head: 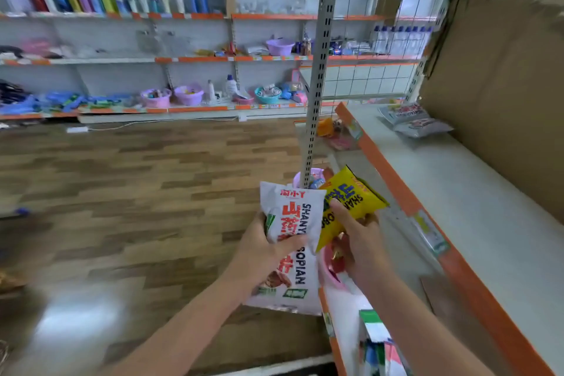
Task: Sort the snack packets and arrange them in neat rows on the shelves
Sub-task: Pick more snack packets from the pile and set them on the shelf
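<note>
Wood-pattern floor (152,180) with a white power strip (77,130) by the far wall. Far racks hold upright coloured tubes (122,0), purple basins (188,94), a teal basin (267,94) and clear bottles (399,40). Brown cardboard (500,76) stands at right.

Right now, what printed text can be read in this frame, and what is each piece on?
"SHANY" and "OPIAN", black, plus large red Chinese characters: white plastic snack packet, gripped by the left hand.
"SHAN", cut off, plus blue characters: yellow plastic snack packet, held by the right hand.
Grey packets on the white shelf, shelf-edge price tags: too blurred.
</note>
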`<action>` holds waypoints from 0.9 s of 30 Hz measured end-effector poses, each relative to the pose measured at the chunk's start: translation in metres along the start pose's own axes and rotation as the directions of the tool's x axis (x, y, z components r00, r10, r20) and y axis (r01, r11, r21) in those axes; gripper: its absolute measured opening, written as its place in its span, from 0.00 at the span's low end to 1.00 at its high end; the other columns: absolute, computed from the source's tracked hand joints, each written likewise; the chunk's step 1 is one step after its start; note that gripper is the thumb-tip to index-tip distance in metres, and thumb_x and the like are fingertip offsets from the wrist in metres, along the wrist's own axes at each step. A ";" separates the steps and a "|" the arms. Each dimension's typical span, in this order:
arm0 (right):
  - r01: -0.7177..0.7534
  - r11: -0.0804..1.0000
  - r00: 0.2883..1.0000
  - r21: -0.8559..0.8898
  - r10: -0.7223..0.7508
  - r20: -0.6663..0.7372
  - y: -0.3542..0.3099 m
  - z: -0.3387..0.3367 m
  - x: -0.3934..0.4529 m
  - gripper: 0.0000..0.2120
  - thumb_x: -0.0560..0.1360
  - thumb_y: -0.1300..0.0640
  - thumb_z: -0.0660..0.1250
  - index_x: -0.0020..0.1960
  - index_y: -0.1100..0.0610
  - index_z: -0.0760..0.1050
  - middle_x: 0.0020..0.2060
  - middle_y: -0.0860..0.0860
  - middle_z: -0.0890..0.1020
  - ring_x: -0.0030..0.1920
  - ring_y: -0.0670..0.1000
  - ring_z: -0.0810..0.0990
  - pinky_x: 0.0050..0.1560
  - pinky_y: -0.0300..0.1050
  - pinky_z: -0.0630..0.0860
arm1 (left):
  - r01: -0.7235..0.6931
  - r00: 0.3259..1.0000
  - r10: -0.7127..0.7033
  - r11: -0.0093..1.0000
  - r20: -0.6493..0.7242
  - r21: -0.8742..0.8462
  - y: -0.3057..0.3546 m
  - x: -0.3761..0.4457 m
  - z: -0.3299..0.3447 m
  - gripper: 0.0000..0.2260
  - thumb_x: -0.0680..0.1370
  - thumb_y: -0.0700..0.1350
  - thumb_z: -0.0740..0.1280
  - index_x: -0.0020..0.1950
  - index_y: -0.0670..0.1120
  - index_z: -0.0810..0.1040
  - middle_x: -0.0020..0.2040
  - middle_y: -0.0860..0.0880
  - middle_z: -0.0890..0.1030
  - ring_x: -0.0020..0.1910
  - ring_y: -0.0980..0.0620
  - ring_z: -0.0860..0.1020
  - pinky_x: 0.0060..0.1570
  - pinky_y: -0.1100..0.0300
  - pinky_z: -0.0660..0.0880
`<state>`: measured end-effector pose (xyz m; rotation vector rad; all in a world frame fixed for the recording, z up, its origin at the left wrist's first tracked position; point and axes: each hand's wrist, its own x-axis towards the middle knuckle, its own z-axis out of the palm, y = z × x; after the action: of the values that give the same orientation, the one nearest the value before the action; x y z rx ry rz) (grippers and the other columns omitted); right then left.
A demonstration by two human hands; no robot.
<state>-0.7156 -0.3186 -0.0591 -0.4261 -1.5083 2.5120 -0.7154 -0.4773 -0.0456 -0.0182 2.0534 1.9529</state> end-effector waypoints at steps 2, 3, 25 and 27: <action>0.020 0.994 0.998 -0.111 -0.026 -0.054 -0.005 0.002 0.034 0.11 0.71 0.65 0.70 0.51 0.60 0.73 0.37 0.53 0.83 0.35 0.49 0.83 0.34 0.44 0.77 | 0.008 1.000 -0.008 1.000 0.016 0.013 0.013 0.026 0.001 0.16 0.68 0.43 0.75 0.53 0.49 0.75 0.43 0.51 0.85 0.40 0.51 0.84 0.39 0.56 0.79; 0.030 0.985 0.996 -0.167 -0.043 -0.075 -0.009 0.002 0.049 0.13 0.71 0.65 0.70 0.53 0.61 0.73 0.39 0.53 0.84 0.38 0.51 0.83 0.39 0.48 0.79 | 0.010 1.000 -0.011 1.000 0.017 0.013 0.020 0.040 0.002 0.14 0.69 0.42 0.75 0.51 0.48 0.76 0.42 0.51 0.85 0.39 0.51 0.84 0.36 0.58 0.78; -0.118 0.960 0.979 -0.252 0.070 -0.194 -0.107 -0.145 0.194 0.35 0.59 0.61 0.80 0.60 0.53 0.66 0.53 0.56 0.81 0.50 0.56 0.83 0.50 0.53 0.80 | 0.088 0.826 -0.186 0.975 0.532 0.205 0.074 0.292 0.181 0.24 0.66 0.55 0.76 0.60 0.58 0.73 0.52 0.51 0.83 0.49 0.49 0.82 0.56 0.48 0.76; -0.103 0.967 0.966 -0.234 0.040 -0.257 -0.112 -0.154 0.209 0.31 0.62 0.63 0.77 0.59 0.54 0.66 0.54 0.56 0.81 0.50 0.56 0.83 0.50 0.53 0.80 | 0.076 0.789 -0.224 0.960 0.572 0.271 0.076 0.319 0.198 0.35 0.60 0.62 0.77 0.64 0.57 0.70 0.54 0.49 0.82 0.51 0.46 0.82 0.56 0.46 0.76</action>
<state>-0.8598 -0.0754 -0.0598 -0.8171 -1.7300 2.2222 -0.9941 -0.2144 -0.0499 0.4239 1.7591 1.3620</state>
